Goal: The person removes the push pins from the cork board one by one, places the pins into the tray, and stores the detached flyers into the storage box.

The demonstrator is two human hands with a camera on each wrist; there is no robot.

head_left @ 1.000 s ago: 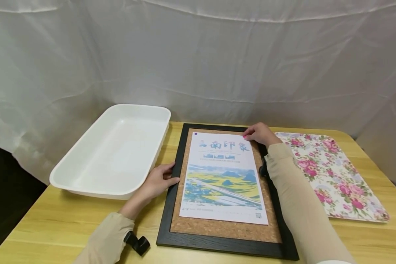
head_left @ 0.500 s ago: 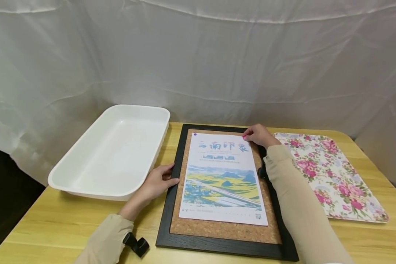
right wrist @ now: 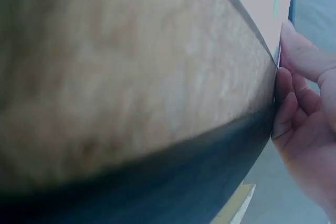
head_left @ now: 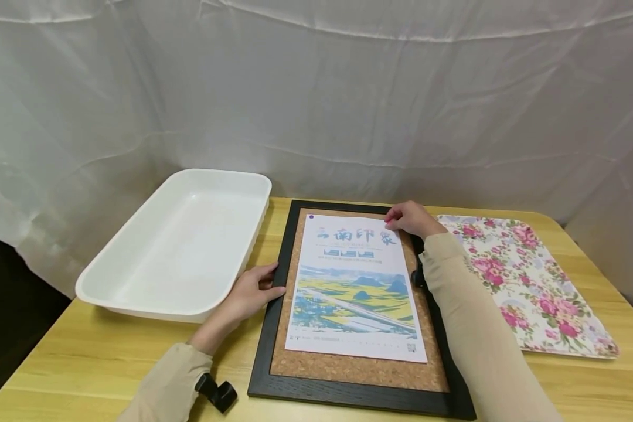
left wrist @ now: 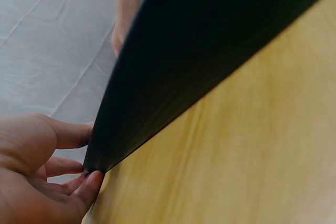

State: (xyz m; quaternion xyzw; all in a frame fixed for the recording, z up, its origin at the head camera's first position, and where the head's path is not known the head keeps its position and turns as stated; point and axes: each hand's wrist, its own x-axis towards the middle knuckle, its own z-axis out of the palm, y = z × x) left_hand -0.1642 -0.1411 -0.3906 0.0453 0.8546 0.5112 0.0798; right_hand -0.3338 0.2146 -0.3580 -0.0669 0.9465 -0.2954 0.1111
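Note:
A cork board (head_left: 358, 368) in a black frame lies on the table, bearing a printed poster (head_left: 356, 305) with a landscape picture. One purple push pin (head_left: 311, 217) sits at the poster's top left corner. At the top right corner my right hand (head_left: 414, 218) pinches a pink push pin (head_left: 388, 221) against the paper, its head mostly covered by the fingertips. My left hand (head_left: 250, 293) grips the frame's left side, thumb on top and fingers along the outer edge. The left wrist view shows these fingers (left wrist: 92, 184) on the black frame edge.
A deep white tray (head_left: 158, 246) stands left of the board, close by the left hand. To the right lies a flower-patterned board (head_left: 538, 287), partly behind the right sleeve. A pale curtain (head_left: 316, 105) hangs behind the wooden table (head_left: 84, 357).
Both hands keep their places on the frame and at the poster's top right corner. The pink pin head shows less between the right fingers, and the head view has shifted slightly.

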